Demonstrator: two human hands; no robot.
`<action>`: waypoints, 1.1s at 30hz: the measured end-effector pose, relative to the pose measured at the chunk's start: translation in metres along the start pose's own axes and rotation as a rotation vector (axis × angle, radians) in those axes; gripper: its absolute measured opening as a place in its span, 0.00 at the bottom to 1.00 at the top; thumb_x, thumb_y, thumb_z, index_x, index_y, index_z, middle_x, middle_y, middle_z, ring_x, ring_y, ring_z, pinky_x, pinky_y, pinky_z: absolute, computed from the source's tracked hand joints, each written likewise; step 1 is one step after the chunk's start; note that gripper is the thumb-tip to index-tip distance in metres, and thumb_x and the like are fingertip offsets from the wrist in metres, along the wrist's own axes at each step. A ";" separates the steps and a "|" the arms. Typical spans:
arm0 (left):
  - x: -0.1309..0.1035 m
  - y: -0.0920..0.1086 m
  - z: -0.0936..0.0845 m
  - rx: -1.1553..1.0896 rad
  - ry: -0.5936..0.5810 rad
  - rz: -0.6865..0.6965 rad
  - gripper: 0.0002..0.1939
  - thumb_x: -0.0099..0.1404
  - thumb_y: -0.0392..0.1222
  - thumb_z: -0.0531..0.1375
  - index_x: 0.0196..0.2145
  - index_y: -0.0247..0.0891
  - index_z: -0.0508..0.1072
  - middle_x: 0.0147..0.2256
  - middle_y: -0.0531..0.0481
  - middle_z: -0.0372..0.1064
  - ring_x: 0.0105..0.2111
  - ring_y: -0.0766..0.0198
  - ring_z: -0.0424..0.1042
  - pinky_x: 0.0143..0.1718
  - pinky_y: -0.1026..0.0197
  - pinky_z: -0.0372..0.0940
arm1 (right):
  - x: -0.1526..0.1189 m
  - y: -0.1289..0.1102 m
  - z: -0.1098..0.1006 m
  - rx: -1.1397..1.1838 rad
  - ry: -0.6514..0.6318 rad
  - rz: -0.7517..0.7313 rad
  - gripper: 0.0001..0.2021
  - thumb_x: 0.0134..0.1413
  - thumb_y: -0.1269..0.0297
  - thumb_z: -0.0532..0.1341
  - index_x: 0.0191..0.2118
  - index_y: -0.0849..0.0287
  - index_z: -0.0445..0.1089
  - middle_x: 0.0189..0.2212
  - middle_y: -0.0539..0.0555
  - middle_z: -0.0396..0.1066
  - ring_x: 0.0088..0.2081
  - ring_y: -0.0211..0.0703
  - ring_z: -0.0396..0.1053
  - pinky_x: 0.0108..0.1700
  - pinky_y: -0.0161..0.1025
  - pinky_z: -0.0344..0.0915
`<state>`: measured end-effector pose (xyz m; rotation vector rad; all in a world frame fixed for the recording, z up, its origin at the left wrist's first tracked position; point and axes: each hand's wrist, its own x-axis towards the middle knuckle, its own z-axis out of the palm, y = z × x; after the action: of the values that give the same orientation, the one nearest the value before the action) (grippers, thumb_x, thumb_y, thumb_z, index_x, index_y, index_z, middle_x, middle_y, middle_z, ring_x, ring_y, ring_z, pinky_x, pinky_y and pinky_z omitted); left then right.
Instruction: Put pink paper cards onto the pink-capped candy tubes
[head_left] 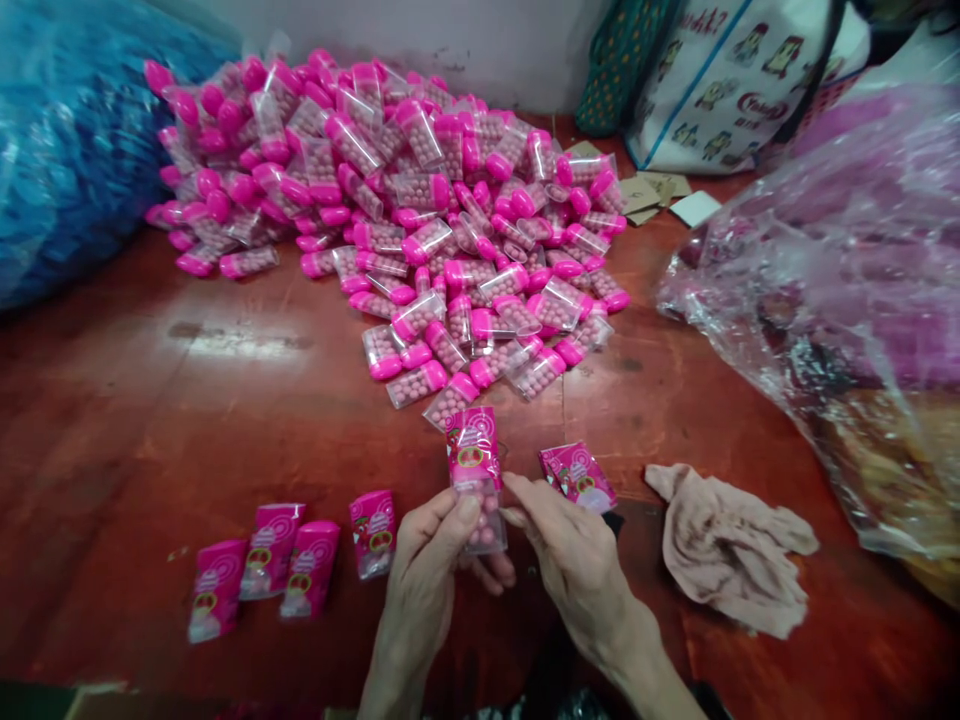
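Between my hands is a clear candy container (480, 500) with pink balls inside and a printed pink sleeve over its upper part. My left hand (435, 540) grips its lower left side, thumb on the front. My right hand (566, 545) is at its right edge, fingers extended close to the sleeve. Several sleeved containers (309, 568) lie on the left, one of them (373, 533) nearer my left hand. Flat printed sleeves (576, 475) lie just beyond my right hand. A big heap of unsleeved pink-capped containers (450, 230) spreads across the back.
A crumpled beige cloth (731, 550) lies right of my hands on the red table (225, 420). Large plastic bags stand at the far left (67, 150) and right (847, 300). Cardboard pieces (641, 197) and a printed bag (720, 90) are at the back right.
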<state>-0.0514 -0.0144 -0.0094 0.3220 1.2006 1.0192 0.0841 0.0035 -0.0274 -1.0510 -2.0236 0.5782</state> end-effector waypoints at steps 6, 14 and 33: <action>0.002 0.000 -0.003 0.036 -0.002 -0.025 0.13 0.55 0.47 0.59 0.27 0.32 0.70 0.15 0.53 0.64 0.14 0.64 0.67 0.14 0.66 0.60 | -0.002 0.005 0.002 -0.093 -0.013 -0.056 0.16 0.60 0.75 0.49 0.54 0.64 0.58 0.32 0.58 0.73 0.36 0.43 0.72 0.39 0.38 0.71; 0.004 -0.002 -0.003 0.047 -0.044 0.009 0.12 0.58 0.46 0.57 0.25 0.33 0.68 0.16 0.51 0.66 0.15 0.64 0.67 0.13 0.66 0.61 | 0.000 0.001 0.003 -0.218 -0.038 -0.067 0.14 0.61 0.75 0.47 0.50 0.68 0.61 0.31 0.58 0.73 0.36 0.43 0.72 0.39 0.37 0.70; -0.003 -0.003 -0.006 -0.175 -0.183 -0.051 0.08 0.57 0.40 0.59 0.27 0.32 0.71 0.20 0.46 0.70 0.18 0.65 0.69 0.19 0.66 0.63 | 0.001 0.001 0.013 -0.243 0.121 -0.069 0.07 0.59 0.74 0.49 0.39 0.63 0.64 0.22 0.52 0.65 0.26 0.40 0.67 0.29 0.35 0.64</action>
<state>-0.0555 -0.0208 -0.0120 0.2407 0.9438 1.0203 0.0740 0.0039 -0.0355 -1.1232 -2.0487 0.2304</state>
